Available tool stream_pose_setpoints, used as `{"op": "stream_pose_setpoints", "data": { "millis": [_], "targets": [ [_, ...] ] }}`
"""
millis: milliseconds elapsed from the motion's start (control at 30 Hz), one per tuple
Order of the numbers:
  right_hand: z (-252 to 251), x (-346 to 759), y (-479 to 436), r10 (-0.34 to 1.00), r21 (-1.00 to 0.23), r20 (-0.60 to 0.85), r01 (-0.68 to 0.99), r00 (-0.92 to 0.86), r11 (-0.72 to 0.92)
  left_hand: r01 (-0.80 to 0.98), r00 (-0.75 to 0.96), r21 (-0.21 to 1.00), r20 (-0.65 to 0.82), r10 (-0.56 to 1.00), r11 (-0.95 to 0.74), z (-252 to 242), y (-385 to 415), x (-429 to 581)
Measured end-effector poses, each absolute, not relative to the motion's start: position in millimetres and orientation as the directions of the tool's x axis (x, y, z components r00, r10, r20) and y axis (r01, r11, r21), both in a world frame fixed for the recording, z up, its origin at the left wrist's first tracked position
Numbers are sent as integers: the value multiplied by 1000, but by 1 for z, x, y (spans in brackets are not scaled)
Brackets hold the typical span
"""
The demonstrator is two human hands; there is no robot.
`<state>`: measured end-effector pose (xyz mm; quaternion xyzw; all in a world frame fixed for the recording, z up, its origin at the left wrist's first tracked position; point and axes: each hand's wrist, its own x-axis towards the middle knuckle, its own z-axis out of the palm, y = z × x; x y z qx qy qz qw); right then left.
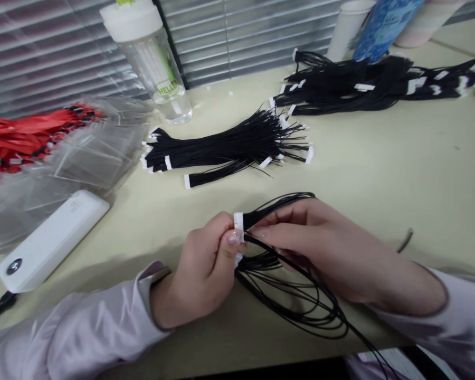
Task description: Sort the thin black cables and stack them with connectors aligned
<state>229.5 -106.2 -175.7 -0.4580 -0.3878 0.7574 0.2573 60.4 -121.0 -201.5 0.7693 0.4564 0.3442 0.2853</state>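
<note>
My left hand point(206, 269) is closed on a white plug connector point(238, 226) at the end of a bundle of black wires, thumb pressed over its lower part. Close to the connector, my right hand point(320, 243) pinches black wires point(277, 206) that run out of it. Some of the wires point(320, 322) hang in loops below both hands, and a few trail off toward the table's front edge. A second white connector peeks out under my left thumb. Beyond my hands lies a pile of black wire harnesses point(217, 145) with white connectors.
A larger heap of black harnesses point(364, 84) lies at the back right, before a blue can point(388, 29) and cups. A clear bottle point(158, 68) stands by the blinds. At left are red ribbon cables point(27, 132), clear plastic bags point(91, 153) and a white device point(55, 240).
</note>
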Motion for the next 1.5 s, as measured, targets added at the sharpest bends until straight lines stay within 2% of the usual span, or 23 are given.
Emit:
{"op": "stream_pose_setpoints", "data": {
  "millis": [100, 267, 500, 700, 1133, 1400, 1500],
  "targets": [
    [-175, 232, -106, 739, -836, -499, 29, -453, -547, 504, 343, 759, 263, 902, -413, -202, -121, 60],
    [-175, 230, -106, 799, -911, -408, 137, -442, -389, 524, 327, 756, 247, 912, -393, -202, -121, 61],
    [-172, 227, -105, 836, -920, -374, 270, -401, -282, 517, 307, 775, 229, 924, -363, -201, -121, 62],
    [-175, 229, -106, 817, -926, -378, 150, -436, -347, 528, 297, 767, 234, 926, -364, -201, -121, 63],
    [-171, 216, -110, 836, -882, -459, 42, -299, -469, 552, 328, 733, 248, 912, -398, -201, -121, 63],
    [-175, 223, -105, 870, -953, -299, 82, -392, -291, 490, 238, 828, 171, 956, -271, -203, -121, 64],
    [-175, 223, -105, 847, -933, -346, 57, -403, -354, 480, 239, 829, 192, 952, -287, -204, -119, 64]
  ]
}}
